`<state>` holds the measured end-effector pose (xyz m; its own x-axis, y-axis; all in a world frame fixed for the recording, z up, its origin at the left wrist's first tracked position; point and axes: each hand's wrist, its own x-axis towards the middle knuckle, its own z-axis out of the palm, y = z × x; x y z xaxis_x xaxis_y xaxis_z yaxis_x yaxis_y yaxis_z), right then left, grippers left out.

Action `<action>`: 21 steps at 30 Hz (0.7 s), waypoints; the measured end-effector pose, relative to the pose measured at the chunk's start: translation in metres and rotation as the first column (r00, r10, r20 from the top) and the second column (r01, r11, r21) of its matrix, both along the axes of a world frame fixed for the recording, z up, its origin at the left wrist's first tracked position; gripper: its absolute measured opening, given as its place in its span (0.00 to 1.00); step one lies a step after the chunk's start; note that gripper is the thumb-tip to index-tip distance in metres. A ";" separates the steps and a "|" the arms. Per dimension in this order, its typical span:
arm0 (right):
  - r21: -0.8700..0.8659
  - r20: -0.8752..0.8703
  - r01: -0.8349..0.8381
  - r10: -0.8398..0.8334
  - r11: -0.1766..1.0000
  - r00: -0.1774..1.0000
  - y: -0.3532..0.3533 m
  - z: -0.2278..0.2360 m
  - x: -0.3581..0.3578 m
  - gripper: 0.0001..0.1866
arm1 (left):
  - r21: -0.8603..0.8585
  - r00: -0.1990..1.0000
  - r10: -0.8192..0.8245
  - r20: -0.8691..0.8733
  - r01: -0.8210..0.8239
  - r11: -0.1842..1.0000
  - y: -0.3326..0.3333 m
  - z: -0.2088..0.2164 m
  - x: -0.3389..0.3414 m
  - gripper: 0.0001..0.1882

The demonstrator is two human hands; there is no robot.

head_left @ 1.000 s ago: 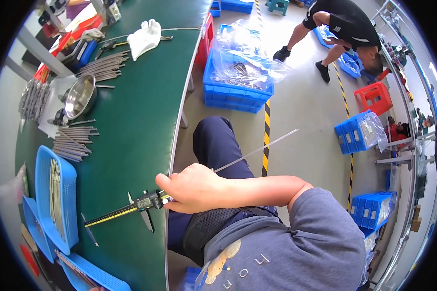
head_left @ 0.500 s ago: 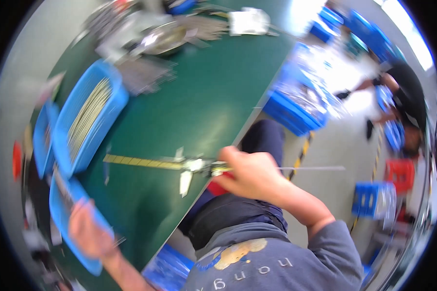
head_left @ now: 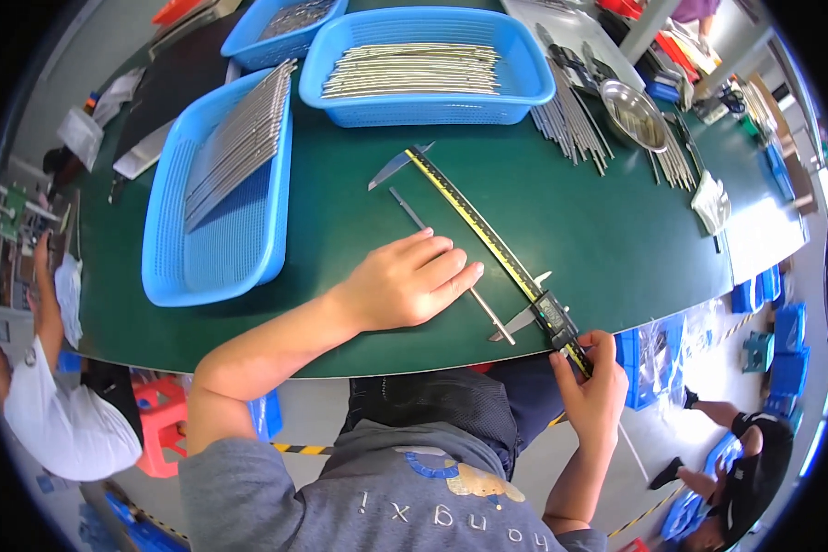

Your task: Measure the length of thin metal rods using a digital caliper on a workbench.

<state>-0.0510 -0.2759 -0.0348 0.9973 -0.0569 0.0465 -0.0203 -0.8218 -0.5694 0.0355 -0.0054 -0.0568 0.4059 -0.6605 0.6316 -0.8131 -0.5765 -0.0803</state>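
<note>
My left hand is closed around a thin grey metal rod low over the green table. The rod lies roughly alongside a long digital caliper with a yellow and black scale. The caliper's jaws are spread wide, one near the rod's far end and one near its near end; whether they touch it I cannot tell. My right hand grips the caliper's near end, thumb and fingers just below the display slider at the table's front edge.
A blue basket with similar rods leaning in it stands at the left. Another blue basket full of rods is behind. Loose rods and a metal bowl lie at the back right. Two people are beyond the table.
The head view has swung round and become sharper. My left hand has come from the blue basket at the left to the caliper, now with a rod. My right hand still grips the caliper.
</note>
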 end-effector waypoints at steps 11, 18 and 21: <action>-0.003 -0.040 0.026 -0.026 1.000 0.999 -0.001 0.003 -0.001 0.19 | -0.003 0.998 0.053 -0.045 -0.053 0.999 0.003 -0.006 0.003 0.10; -0.004 -0.012 0.013 -0.013 1.000 1.000 -0.002 0.006 -0.006 0.18 | -0.001 0.994 0.032 -0.101 -0.033 0.999 0.004 -0.010 0.001 0.10; -0.011 -0.007 0.001 -0.001 1.000 1.000 -0.004 0.006 -0.007 0.18 | -0.010 0.994 0.020 -0.111 -0.021 1.000 0.004 -0.011 0.003 0.13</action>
<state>-0.0578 -0.2795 -0.0287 0.9975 -0.0578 0.0400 -0.0255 -0.8282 -0.5599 0.0383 -0.0015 -0.0683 0.4877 -0.6442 0.5893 -0.8045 -0.5937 0.0168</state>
